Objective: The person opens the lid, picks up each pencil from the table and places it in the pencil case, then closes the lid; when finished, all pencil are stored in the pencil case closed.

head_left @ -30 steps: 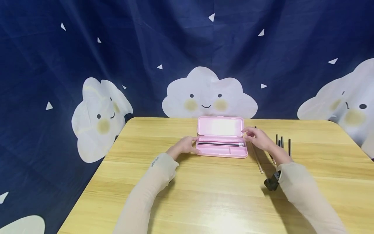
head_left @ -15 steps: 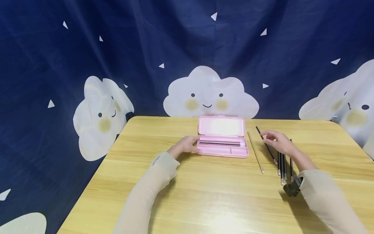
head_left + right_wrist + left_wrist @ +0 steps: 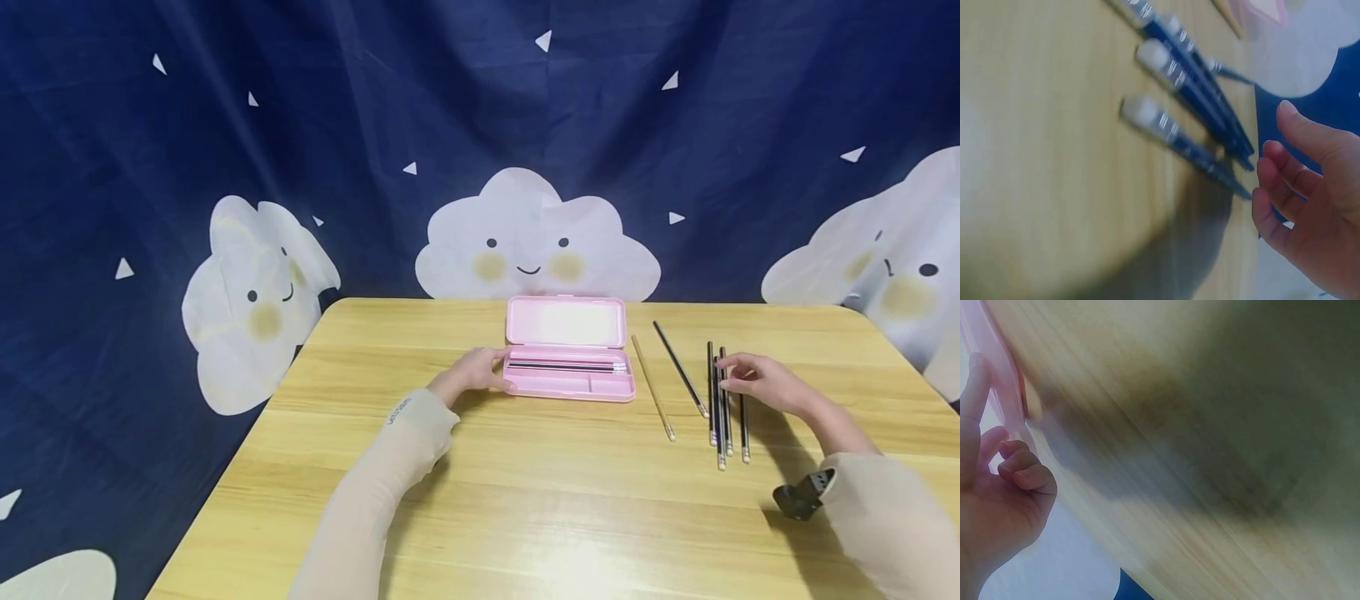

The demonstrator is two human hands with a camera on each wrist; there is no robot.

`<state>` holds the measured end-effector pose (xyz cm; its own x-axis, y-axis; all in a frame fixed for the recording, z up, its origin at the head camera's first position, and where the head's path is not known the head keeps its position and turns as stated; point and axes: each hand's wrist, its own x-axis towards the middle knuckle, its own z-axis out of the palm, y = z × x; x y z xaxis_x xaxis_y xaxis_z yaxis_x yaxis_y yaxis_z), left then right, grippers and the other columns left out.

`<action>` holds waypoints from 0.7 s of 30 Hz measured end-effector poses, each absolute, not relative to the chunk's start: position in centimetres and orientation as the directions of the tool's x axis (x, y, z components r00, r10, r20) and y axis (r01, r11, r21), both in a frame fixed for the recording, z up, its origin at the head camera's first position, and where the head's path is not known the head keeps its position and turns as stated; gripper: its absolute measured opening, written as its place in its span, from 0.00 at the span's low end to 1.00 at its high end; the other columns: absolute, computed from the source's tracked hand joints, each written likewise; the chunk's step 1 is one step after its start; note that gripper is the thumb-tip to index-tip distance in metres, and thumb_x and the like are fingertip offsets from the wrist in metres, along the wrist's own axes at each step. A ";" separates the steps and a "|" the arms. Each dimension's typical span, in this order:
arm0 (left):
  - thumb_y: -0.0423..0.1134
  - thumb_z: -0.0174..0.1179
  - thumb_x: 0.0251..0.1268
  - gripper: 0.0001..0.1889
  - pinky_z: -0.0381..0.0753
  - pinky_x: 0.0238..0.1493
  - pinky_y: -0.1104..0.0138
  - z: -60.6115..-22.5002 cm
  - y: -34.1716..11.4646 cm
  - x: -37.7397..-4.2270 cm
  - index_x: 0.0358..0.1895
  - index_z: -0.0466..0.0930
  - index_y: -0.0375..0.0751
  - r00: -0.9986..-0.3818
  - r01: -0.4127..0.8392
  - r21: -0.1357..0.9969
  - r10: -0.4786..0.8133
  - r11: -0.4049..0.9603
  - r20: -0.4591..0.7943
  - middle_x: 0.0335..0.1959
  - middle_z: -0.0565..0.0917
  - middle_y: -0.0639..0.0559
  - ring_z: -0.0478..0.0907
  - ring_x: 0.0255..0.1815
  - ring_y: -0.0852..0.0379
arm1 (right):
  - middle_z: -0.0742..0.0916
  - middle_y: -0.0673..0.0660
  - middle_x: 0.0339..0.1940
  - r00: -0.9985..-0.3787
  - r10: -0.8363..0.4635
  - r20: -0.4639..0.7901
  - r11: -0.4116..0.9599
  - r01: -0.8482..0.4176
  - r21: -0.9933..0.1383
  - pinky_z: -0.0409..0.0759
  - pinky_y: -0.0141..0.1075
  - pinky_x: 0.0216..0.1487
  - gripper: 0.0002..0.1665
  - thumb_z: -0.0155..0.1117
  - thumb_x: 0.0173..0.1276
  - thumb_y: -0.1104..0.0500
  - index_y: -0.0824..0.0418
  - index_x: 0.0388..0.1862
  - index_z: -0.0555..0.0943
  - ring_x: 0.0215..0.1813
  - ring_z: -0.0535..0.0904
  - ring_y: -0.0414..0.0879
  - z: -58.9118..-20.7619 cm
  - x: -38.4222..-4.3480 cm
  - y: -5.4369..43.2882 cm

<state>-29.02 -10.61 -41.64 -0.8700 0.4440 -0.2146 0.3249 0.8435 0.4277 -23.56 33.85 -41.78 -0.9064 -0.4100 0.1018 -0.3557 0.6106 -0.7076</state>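
Observation:
A pink pencil case (image 3: 570, 385) lies with its lid (image 3: 566, 322) raised towards the back, dark pencils (image 3: 562, 367) in its rear compartment. My left hand (image 3: 474, 372) holds the case by its left end, thumb near the front corner and fingers at the back one. In the left wrist view a straight digit of the left hand (image 3: 1004, 506) touches the pink wall while other fingers curl. My right hand (image 3: 765, 383) hovers over a group of black pencils (image 3: 721, 417) with white erasers, fingers loosely bent, thumb apart, nothing held. Its fingers overlap the upper pencil ends in the head view.
Between the case and the group lie a yellow pencil (image 3: 652, 387) and a slanted black pencil (image 3: 680, 368). The wooden table (image 3: 525, 483) ends at a dark blue curtain (image 3: 360, 167) with white clouds. A small black device (image 3: 802, 496) is on the right wrist.
My right hand has moved from the right end of the case, past the yellow and slanted black pencils, to the pencil group on the right. The left hand stays at the case.

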 end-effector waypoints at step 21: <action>0.49 0.68 0.49 0.42 0.60 0.66 0.61 -41.9 -10.6 -29.3 0.68 0.59 0.41 -0.868 0.340 0.419 0.452 0.842 -0.205 0.65 0.65 0.41 0.63 0.65 0.48 | 0.79 0.66 0.34 -0.950 -0.286 -0.124 0.802 -0.166 -0.573 0.73 0.37 0.36 0.41 0.66 0.56 0.61 0.87 0.55 0.57 0.37 0.74 0.50 -42.6 -22.2 35.0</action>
<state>-29.30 -10.63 -41.89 -0.8683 0.4520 -0.2045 0.3397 0.8421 0.4190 -22.22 34.95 -42.60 -0.9503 -0.2856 -0.1244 -0.1661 0.8024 -0.5732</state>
